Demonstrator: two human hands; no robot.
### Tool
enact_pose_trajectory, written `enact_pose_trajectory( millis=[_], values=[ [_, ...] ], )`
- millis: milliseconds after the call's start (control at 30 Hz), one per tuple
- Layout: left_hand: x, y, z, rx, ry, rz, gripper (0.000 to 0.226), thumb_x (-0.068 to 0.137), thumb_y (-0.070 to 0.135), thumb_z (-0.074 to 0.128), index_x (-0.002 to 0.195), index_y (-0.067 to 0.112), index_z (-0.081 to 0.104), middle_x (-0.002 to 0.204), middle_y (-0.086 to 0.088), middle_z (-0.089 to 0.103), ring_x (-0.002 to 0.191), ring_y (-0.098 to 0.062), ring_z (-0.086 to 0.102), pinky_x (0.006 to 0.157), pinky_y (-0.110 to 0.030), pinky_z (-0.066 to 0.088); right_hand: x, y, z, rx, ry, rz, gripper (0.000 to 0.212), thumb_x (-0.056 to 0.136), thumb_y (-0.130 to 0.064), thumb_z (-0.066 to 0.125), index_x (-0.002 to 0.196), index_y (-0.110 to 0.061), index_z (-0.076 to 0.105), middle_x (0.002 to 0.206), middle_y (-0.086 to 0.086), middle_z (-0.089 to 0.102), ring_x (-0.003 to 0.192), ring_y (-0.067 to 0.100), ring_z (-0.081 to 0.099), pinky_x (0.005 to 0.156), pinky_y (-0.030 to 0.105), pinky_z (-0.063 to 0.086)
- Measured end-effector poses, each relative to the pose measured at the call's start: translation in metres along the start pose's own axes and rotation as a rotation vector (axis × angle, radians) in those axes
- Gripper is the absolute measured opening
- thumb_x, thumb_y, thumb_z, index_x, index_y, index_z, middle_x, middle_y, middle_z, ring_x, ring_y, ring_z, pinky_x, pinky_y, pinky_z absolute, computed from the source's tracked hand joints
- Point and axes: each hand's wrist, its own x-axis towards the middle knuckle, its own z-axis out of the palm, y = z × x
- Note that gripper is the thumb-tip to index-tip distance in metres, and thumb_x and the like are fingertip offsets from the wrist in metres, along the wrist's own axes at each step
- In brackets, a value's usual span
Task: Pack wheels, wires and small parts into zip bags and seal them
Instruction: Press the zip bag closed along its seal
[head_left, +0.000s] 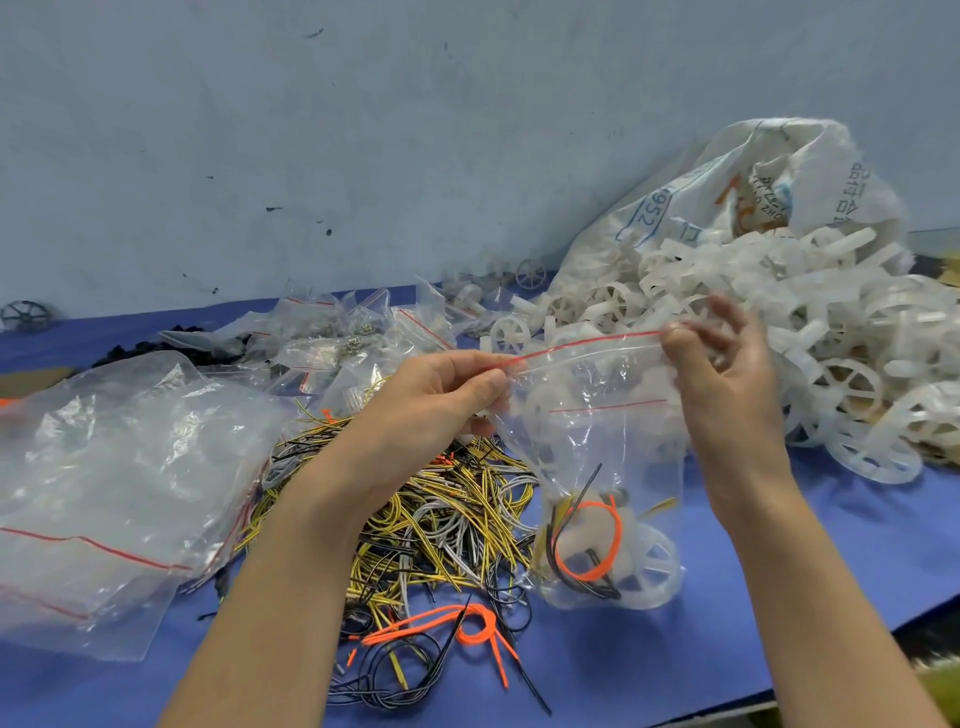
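Note:
A clear zip bag (597, 441) with a red seal line hangs in the air between my hands. Inside it lie a white wheel (652, 566), an orange wire loop (589, 540) and black wires. My left hand (431, 410) pinches the bag's top left corner at the red strip. My right hand (727, 374) pinches the top right corner between thumb and forefinger, the other fingers spread. The strip is stretched taut between the two hands.
A heap of yellow, white and black wires (431, 514) lies under the bag on the blue table (857, 530). Empty zip bags (104, 467) are piled at left, small filled bags (343, 338) behind. White wheels (779, 332) spill from a woven sack (727, 176). Loose orange wire (467, 629) lies in front.

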Motion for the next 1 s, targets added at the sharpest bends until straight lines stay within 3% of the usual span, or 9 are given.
enact_pose_trajectory(
  millis=[100, 167, 233, 367, 467, 567, 700, 867, 1000],
  values=[
    [-0.001, 0.005, 0.002, 0.060, 0.046, 0.087, 0.024, 0.095, 0.016, 0.063, 0.095, 0.036, 0.077, 0.090, -0.004, 0.074, 0.081, -0.016, 0.065, 0.077, -0.036, 0.056, -0.007, -0.021, 0.005, -0.563, -0.009, -0.548, 0.042, 0.094, -0.035, 0.059, 0.135, -0.024, 0.055, 0.129, 0.001, 0.056, 0.124, 0.019, 0.051, 0.112, 0.046, 0.034],
    [0.000, 0.010, 0.005, 0.123, 0.094, 0.172, 0.027, 0.093, 0.015, 0.065, 0.091, 0.039, 0.076, 0.092, -0.006, 0.073, 0.082, -0.025, 0.065, 0.073, -0.034, 0.057, -0.012, -0.038, 0.013, -0.749, -0.195, -0.663, 0.035, 0.093, -0.045, 0.054, 0.123, -0.029, 0.065, 0.121, -0.005, 0.064, 0.126, 0.020, 0.050, 0.118, 0.053, 0.019],
    [-0.001, 0.014, 0.007, 0.206, 0.129, 0.250, 0.028, 0.094, 0.015, 0.065, 0.092, 0.041, 0.075, 0.095, -0.003, 0.073, 0.087, -0.030, 0.066, 0.071, -0.036, 0.058, -0.016, -0.048, 0.018, -0.829, -0.352, -0.587, 0.035, 0.094, -0.055, 0.051, 0.115, -0.034, 0.069, 0.113, -0.011, 0.067, 0.126, 0.019, 0.050, 0.120, 0.052, 0.013],
    [-0.006, 0.021, 0.006, 0.339, 0.155, 0.348, 0.022, 0.095, 0.015, 0.062, 0.097, 0.034, 0.071, 0.097, 0.008, 0.071, 0.089, -0.015, 0.066, 0.063, -0.022, 0.056, -0.016, -0.053, 0.011, -0.794, -0.461, -0.495, 0.029, 0.089, -0.051, 0.052, 0.106, -0.036, 0.070, 0.094, -0.012, 0.059, 0.109, 0.021, 0.048, 0.100, 0.032, 0.033],
    [-0.009, 0.022, 0.006, 0.410, 0.147, 0.367, 0.021, 0.096, 0.015, 0.060, 0.097, 0.035, 0.067, 0.096, 0.013, 0.068, 0.091, -0.009, 0.063, 0.066, -0.013, 0.052, -0.015, -0.051, 0.013, -0.846, -0.497, -0.464, 0.032, 0.089, -0.052, 0.056, 0.114, -0.035, 0.067, 0.105, -0.008, 0.054, 0.112, 0.017, 0.043, 0.090, 0.025, 0.030],
    [-0.010, 0.023, 0.005, 0.479, 0.131, 0.372, 0.020, 0.096, 0.015, 0.060, 0.098, 0.034, 0.066, 0.094, 0.019, 0.066, 0.093, 0.000, 0.061, 0.074, -0.006, 0.043, -0.016, -0.048, 0.015, -0.857, -0.515, -0.477, 0.028, 0.091, -0.048, 0.059, 0.113, -0.032, 0.066, 0.115, -0.010, 0.058, 0.116, 0.017, 0.046, 0.097, 0.030, 0.035],
    [-0.010, 0.023, 0.004, 0.480, 0.115, 0.381, 0.022, 0.096, 0.018, 0.061, 0.098, 0.040, 0.065, 0.090, 0.019, 0.067, 0.091, -0.005, 0.062, 0.074, -0.011, 0.046, -0.015, -0.048, 0.014, -0.743, -0.514, -0.444, 0.022, 0.088, -0.046, 0.061, 0.105, -0.033, 0.065, 0.087, -0.022, 0.057, 0.100, 0.014, 0.048, 0.084, 0.028, 0.033],
    [-0.010, 0.023, 0.006, 0.366, 0.045, 0.318, 0.010, 0.094, 0.029, 0.063, 0.100, 0.034, 0.069, 0.089, 0.009, 0.070, 0.087, -0.011, 0.067, 0.075, -0.029, 0.056, -0.014, -0.047, 0.016, -0.781, -0.543, -0.451, 0.018, 0.088, -0.046, 0.059, 0.098, -0.034, 0.069, 0.087, -0.016, 0.054, 0.094, 0.014, 0.045, 0.080, 0.028, 0.031],
    [-0.009, 0.023, 0.006, 0.322, 0.027, 0.288, 0.010, 0.090, 0.035, 0.066, 0.096, 0.030, 0.073, 0.084, 0.009, 0.072, 0.079, -0.008, 0.068, 0.070, -0.025, 0.057, -0.016, -0.048, 0.016, -0.747, -0.551, -0.445, 0.019, 0.088, -0.045, 0.060, 0.098, -0.033, 0.070, 0.092, -0.011, 0.059, 0.097, 0.015, 0.053, 0.088, 0.035, 0.041]
  ],
)
